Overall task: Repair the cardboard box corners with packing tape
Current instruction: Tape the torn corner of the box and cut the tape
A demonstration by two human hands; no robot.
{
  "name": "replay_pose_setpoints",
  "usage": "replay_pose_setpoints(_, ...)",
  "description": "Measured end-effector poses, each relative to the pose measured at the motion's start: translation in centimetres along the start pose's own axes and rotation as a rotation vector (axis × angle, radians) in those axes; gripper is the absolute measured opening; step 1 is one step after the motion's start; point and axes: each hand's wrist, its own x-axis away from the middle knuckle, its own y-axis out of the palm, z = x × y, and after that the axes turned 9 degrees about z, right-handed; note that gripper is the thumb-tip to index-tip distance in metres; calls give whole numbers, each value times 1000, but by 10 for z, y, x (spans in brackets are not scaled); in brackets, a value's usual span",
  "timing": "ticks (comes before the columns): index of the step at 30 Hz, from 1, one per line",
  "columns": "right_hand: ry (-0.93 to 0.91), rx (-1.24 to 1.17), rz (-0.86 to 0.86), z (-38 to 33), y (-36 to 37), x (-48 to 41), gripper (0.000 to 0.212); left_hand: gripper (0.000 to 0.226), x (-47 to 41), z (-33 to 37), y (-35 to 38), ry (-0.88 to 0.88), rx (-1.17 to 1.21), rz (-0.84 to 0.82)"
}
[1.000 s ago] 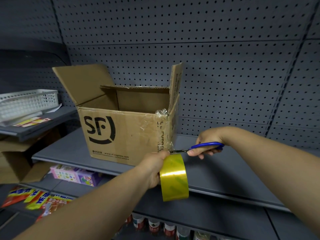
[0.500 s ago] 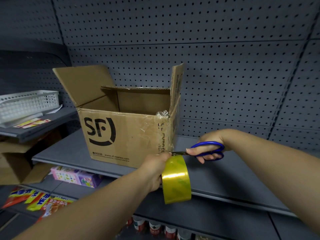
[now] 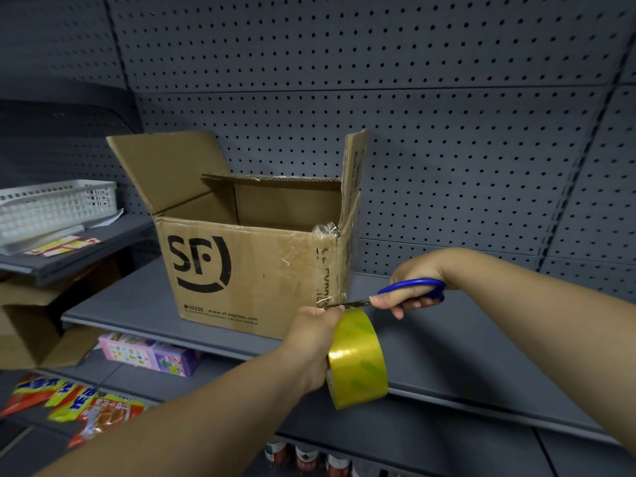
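An open cardboard box [image 3: 251,270] with a black logo stands on a grey shelf [image 3: 447,346]. Clear tape runs down its near right corner [image 3: 330,263] and is crumpled at the top. My left hand [image 3: 309,342] holds a yellowish roll of packing tape [image 3: 358,359] just below that corner's bottom end. My right hand [image 3: 409,287] grips blue-handled scissors [image 3: 413,290]. Their blades point left and meet the tape between the roll and the box corner.
A pegboard wall [image 3: 447,132] backs the shelf. A white plastic basket [image 3: 55,204] sits on a shelf at the left. Below are a colourful toy box [image 3: 151,352], snack packets [image 3: 86,407], bottles [image 3: 309,459] and more cardboard [image 3: 27,325].
The scissor handles have come closer together, with the blades at the tape. Both hands and the roll stay near the box corner's bottom.
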Motion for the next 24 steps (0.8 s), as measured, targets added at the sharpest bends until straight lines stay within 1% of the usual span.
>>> replay_pose_setpoints(5,22,-24,-107,-7,-1,3,68,19,-1,-1,1,19,32,19)
replay_pose_setpoints(13,34,6,-106,-16,-5,7,72,19,0,-2,0,19,60,38)
replay_pose_setpoints(18,-29,41,11,-11,-3,9,61,18,-2,-2,1,-7,69,5)
replay_pose_setpoints(21,-75,108,74,-9,-4,10,62,17,-3,0,1,-14,77,-3)
replay_pose_setpoints(24,-77,125,77,-11,-4,11,66,15,-4,3,1,-16,77,0)
